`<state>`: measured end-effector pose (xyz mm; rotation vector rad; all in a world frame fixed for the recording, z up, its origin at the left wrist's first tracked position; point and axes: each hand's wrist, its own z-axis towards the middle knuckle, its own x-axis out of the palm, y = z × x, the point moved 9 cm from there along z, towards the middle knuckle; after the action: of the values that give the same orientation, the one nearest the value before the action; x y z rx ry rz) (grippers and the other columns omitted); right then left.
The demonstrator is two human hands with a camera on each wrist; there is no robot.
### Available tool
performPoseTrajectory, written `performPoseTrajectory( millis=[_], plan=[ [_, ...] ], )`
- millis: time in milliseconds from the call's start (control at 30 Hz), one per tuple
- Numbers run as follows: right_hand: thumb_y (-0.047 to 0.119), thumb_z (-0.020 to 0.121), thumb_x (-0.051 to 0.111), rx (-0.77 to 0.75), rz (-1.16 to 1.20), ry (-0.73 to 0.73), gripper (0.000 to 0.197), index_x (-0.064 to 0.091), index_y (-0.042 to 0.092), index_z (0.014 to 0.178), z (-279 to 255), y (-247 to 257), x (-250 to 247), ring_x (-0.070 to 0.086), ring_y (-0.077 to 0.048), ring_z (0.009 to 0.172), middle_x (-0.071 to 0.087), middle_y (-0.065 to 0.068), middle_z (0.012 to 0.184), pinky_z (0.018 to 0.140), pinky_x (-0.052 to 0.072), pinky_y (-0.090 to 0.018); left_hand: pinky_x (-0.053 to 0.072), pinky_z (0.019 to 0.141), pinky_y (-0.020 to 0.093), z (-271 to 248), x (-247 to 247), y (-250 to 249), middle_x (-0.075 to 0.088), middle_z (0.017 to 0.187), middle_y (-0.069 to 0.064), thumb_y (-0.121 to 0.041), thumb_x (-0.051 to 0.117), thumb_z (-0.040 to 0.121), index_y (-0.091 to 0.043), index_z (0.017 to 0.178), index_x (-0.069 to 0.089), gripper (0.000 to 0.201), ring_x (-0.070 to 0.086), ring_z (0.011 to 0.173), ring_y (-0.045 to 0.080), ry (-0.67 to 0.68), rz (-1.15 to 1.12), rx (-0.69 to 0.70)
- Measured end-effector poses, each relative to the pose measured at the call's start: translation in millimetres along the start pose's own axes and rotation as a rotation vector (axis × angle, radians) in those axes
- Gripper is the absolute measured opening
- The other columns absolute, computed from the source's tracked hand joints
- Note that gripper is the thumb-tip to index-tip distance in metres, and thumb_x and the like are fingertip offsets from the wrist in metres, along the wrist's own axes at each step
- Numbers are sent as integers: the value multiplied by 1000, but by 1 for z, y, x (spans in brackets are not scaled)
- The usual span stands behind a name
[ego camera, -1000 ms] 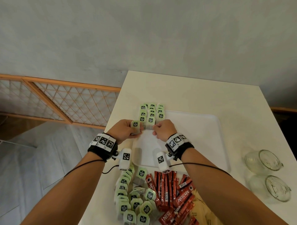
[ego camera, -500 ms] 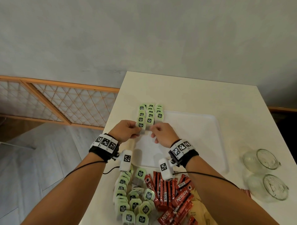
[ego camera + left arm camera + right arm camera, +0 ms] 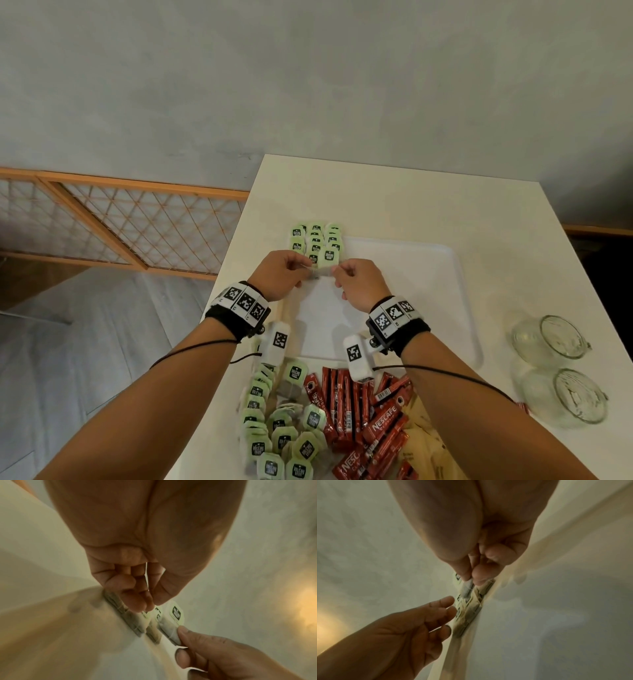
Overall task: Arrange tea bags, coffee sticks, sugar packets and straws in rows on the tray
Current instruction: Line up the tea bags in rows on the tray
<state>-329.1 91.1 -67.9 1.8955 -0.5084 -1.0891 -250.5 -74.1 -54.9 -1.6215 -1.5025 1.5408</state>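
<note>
Over the last second the left hand released the tea bag it had carried (its green tag had shown above the fingers) and hung with fingers loosely curled. The right hand took up a tea bag by pinching it at the near end of the right-hand column.

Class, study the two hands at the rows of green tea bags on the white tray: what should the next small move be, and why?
Probably lower and release the green-tagged tea bag pinched by the right hand at the near end of the right-hand row. The three rows on the white plastic tray end there, and the left hand hovers beside them, holding nothing I can see.
</note>
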Motion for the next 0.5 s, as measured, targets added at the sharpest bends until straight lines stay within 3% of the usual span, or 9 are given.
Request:
performPoseTrajectory(
  millis=[67, 133, 200, 267, 333, 400, 467, 500],
  plan=[
    [27, 100, 59, 34, -37, -54, 31, 71, 5, 83, 5, -9, -7, 60, -18, 54, 73, -14, 78, 57, 55, -32, 47, 65, 24, 3, -2, -2, 64, 77, -1, -26, 79, 84, -17, 95, 72, 17, 57, 65, 13, -9, 101, 25],
    [30, 97, 61, 59, -70, -79, 36, 66, 1, 76, 10, -18, -8, 58, -21, 56, 66, -16, 69, 65, 58, -39, 46, 68, 22, 6, -1, -6, 65, 83, -2, -23, 74, 85, -21, 95, 72, 10, 58, 74, 13, -10, 316, 76],
    [31, 96, 62, 81, -127, -75, 40, 59, 7, 64, 13, -23, -6, 53, -22, 54, 55, -7, 56, 65, 57, -40, 42, 65, 19, 8, 3, -10, 63, 81, -5, -13, 66, 85, -22, 95, 70, 15, 56, 73, 9, 7, 437, 111],
    [31, 96, 63, 91, -148, -84, 41, 58, 11, 60, 14, -22, -6, 52, -23, 53, 54, -2, 54, 63, 55, -36, 38, 62, 15, 11, 7, -12, 60, 77, -9, -9, 62, 81, -22, 93, 69, 19, 54, 71, 6, 26, 495, 123],
    [34, 96, 65, 97, -149, -84, 31, 69, 8, 79, 16, -22, -6, 64, -27, 71, 67, -6, 73, 69, 51, -32, 37, 62, 13, 14, 9, -12, 59, 77, -12, -9, 62, 80, -23, 90, 69, 18, 54, 72, 4, 40, 539, 126],
    [41, 94, 67, 115, -124, -73, 38, 65, 10, 116, 15, -22, -4, 64, -26, 100, 67, -3, 104, 81, 47, -29, 38, 62, 13, 18, 10, -11, 60, 77, -13, -13, 65, 81, -24, 89, 68, 14, 54, 72, 3, 43, 561, 124],
    [42, 92, 69, 74, -131, -48, 47, 59, 15, 130, 16, -18, 0, 63, -23, 102, 66, 0, 110, 81, 45, -26, 38, 62, 13, 21, 11, -10, 60, 77, -13, -18, 68, 83, -26, 88, 68, 9, 55, 72, 3, 36, 569, 127],
    [40, 92, 69, 39, -145, -34, 40, 62, 18, 125, 18, -16, 2, 64, -20, 91, 68, 3, 98, 75, 45, -26, 38, 62, 13, 22, 11, -9, 60, 77, -13, -21, 69, 84, -27, 86, 67, 7, 55, 73, 4, 34, 574, 130]
  ],
)
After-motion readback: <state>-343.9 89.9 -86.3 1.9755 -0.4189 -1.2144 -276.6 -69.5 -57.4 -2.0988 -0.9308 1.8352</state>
